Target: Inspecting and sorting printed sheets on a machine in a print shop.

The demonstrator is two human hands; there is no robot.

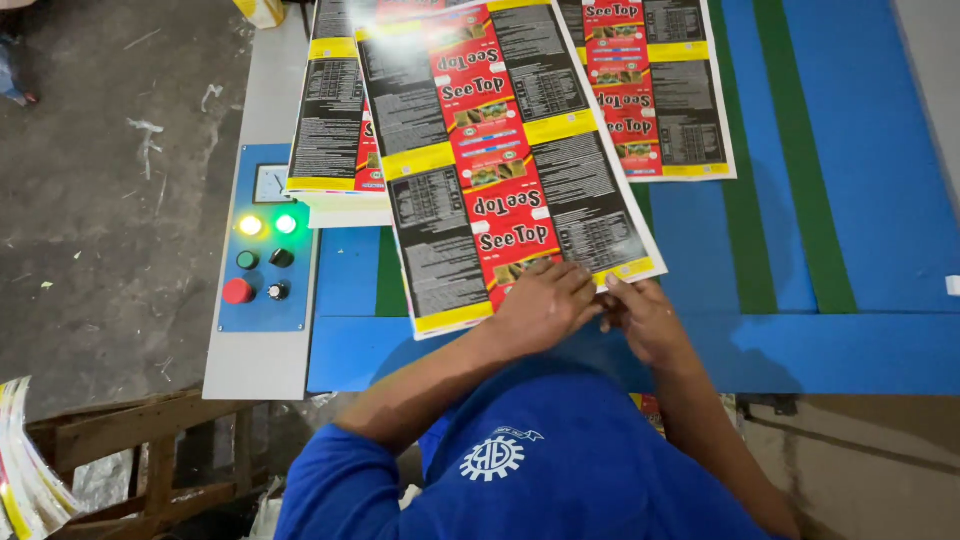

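1. Two bare hands meet at the near edge of one printed sheet (500, 160), a large glossy sheet of red, black and yellow label panels lying slantwise on the blue and green table (850, 200).
2. Far left of the grip: grey concrete floor (100, 200), with a wooden frame (150, 440) and a curled bundle of glossy sheets (25, 480) near the lower corner.
3. Left of the grip: blue control panel (265, 240) on a grey stand, carrying a lit yellow lamp, a lit green lamp, a green button, a black knob, a red button and a small black switch.
4. Above and left of the grip: stack of matching printed sheets (330, 130), partly covered by the held sheet.
5. Left hand (545, 305): palm down on the sheet's near right corner, fingers spread flat and pressing the paper; not closed round it.
6. Right hand (645, 320): just beside the left, touching it, fingertips pinching the sheet's near corner edge; how far the pinch closes I cannot tell.
7. Above and right of the grip: another printed sheet (650, 90) lying flat, its edge under the held sheet.
8. Below the grip: blue sleeves and shirt front of the person.
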